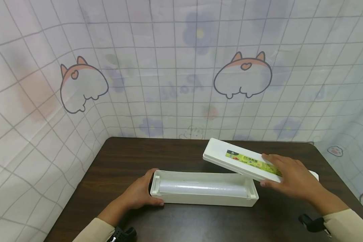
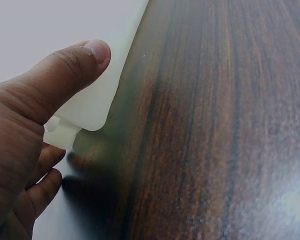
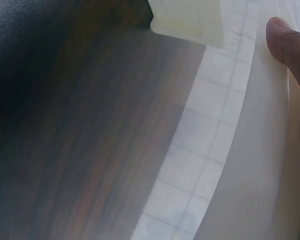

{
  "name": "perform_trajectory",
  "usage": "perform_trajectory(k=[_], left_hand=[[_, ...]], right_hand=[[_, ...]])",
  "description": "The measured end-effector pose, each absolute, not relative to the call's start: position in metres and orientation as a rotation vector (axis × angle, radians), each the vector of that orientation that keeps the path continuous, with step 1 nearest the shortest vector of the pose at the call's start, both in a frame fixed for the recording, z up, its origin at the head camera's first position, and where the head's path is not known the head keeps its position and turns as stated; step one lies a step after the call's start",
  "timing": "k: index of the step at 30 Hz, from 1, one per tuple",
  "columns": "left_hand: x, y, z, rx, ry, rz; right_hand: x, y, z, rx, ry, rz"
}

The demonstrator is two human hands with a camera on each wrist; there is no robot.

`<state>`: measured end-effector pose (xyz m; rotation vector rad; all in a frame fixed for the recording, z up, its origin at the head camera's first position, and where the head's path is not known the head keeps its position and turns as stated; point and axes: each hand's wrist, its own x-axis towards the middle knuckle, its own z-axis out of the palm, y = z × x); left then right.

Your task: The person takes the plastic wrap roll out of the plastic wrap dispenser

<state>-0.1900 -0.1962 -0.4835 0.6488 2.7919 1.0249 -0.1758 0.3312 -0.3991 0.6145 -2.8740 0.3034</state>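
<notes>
A long white cling film box point(image 1: 199, 199) lies on the table, its top side uncovered. Inside it rests a shiny translucent roll of cling film point(image 1: 202, 188). My left hand point(image 1: 140, 191) grips the box's left end, thumb along the near side; the left wrist view shows the thumb point(image 2: 72, 75) pressed on the wall. The white lid point(image 1: 219, 151), with a green and yellow label point(image 1: 245, 159), is held in my right hand point(image 1: 293, 178) across its right part. Tilted, the lid overlaps the box's far right corner. The right wrist view shows the lid's edge point(image 3: 250, 150) beside the right thumb point(image 3: 290, 47).
The dark wood-grain table point(image 1: 199, 225) ends at a back edge against a white grid-patterned curtain point(image 1: 175, 111), which also runs along the left and right. Dark straps point(image 1: 313, 223) sit on both wrists.
</notes>
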Motion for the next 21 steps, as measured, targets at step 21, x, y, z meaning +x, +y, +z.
perform_trajectory(k=[21], left_hand=[[-0.19,-0.196,-0.483,0.66,2.804,1.018]], right_hand=[[-0.17,0.352,-0.405,0.531,-2.867,0.287]])
